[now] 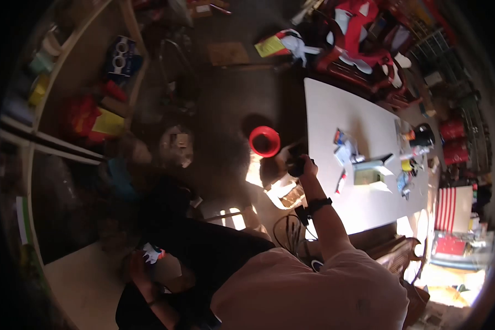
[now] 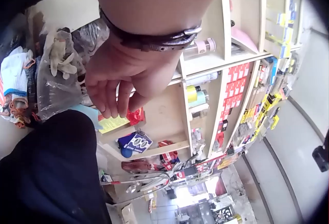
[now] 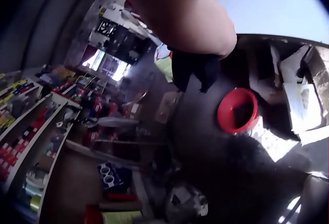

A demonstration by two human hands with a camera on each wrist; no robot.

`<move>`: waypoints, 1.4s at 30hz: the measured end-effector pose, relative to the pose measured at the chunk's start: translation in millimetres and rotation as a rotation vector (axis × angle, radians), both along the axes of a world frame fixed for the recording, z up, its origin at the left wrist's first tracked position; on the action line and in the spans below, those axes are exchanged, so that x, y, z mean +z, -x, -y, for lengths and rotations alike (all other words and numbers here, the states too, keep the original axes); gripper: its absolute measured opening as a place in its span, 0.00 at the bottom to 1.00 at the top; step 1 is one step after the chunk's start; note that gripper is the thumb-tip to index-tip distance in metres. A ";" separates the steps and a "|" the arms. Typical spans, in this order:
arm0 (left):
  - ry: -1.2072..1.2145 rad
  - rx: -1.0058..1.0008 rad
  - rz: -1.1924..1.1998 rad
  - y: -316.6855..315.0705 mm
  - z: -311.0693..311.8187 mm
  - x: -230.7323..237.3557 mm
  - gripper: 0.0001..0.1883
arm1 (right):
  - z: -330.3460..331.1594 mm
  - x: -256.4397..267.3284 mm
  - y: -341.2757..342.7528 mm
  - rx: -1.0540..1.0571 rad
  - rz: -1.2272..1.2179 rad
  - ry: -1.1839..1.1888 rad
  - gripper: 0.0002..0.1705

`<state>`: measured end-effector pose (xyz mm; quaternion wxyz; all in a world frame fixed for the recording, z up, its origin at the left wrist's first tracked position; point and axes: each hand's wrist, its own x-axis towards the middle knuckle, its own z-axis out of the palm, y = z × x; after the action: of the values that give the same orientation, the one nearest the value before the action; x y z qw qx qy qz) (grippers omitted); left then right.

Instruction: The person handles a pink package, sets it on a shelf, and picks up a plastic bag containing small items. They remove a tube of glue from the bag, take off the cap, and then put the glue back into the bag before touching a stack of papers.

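My right hand grips a limp black cloth-like piece at the table's near edge, its ragged lower end hanging down. In the right wrist view the fingers are mostly hidden behind the hand and the black piece. A red bucket stands on the floor just beyond it. My left hand hangs with loosely bent fingers and nothing between them. Near it, in the left wrist view, are a clear plastic bag with pale gloves and a white knitted piece with a blue band.
A white table on the right bears small packs and an open box. Wooden shelves with red boxes line one side. A cardboard box sits beside the bucket. A dark red wooden chair stands behind the table.
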<state>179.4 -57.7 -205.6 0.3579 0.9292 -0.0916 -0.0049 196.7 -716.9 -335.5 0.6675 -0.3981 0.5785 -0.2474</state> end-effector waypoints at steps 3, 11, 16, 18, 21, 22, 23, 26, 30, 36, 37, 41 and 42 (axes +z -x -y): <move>0.700 0.509 -0.331 3.0 25.0 12.8 0.12 | -105.7 21.9 -66.8 0.609 0.073 -0.071 0.16; 0.558 0.407 0.121 21.0 67.5 33.5 0.12 | -448.2 163.3 -71.6 1.766 0.605 0.050 0.10; 0.640 0.812 0.422 97.9 16.5 166.4 0.08 | -534.3 176.0 -21.8 1.832 0.481 -0.432 0.05; 0.518 0.725 0.612 139.1 0.0 228.4 0.04 | -539.3 157.6 -20.6 1.799 0.152 -0.698 0.06; 0.438 0.423 0.926 208.2 -6.1 321.3 0.08 | -530.9 109.0 -32.2 1.891 0.067 -0.762 0.11; 0.438 0.230 1.039 224.1 -5.9 339.9 0.11 | -528.0 104.0 -31.7 1.897 0.038 -0.737 0.12; 0.502 0.067 1.224 229.4 -0.6 347.3 0.12 | -524.8 100.3 -30.9 1.896 0.009 -0.712 0.14; 0.258 -0.452 1.219 260.3 -5.0 409.6 0.18 | -514.6 81.9 -33.9 1.884 -0.046 -0.663 0.17; 0.282 -0.606 1.228 271.6 -1.8 428.9 0.20 | -517.9 70.7 -43.5 1.913 0.012 -0.805 0.16; 0.522 -0.411 1.278 300.8 11.0 418.7 0.17 | -537.2 56.8 -44.0 1.907 -0.015 -0.753 0.15; 0.497 -0.413 1.351 301.9 10.3 418.4 0.17 | -543.1 47.7 -48.0 1.918 -0.021 -0.754 0.15; 0.398 -0.370 1.449 317.3 9.0 421.2 0.17 | -552.5 26.9 -58.7 2.000 0.077 -0.599 0.17; 0.381 -0.363 1.444 322.3 4.7 425.8 0.17 | -553.2 24.7 -60.0 1.998 0.063 -0.622 0.18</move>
<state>-142.8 -62.4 220.1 0.3569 0.5945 -0.4531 0.5602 256.7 -163.7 -310.8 0.6560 -0.4992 0.0069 0.5661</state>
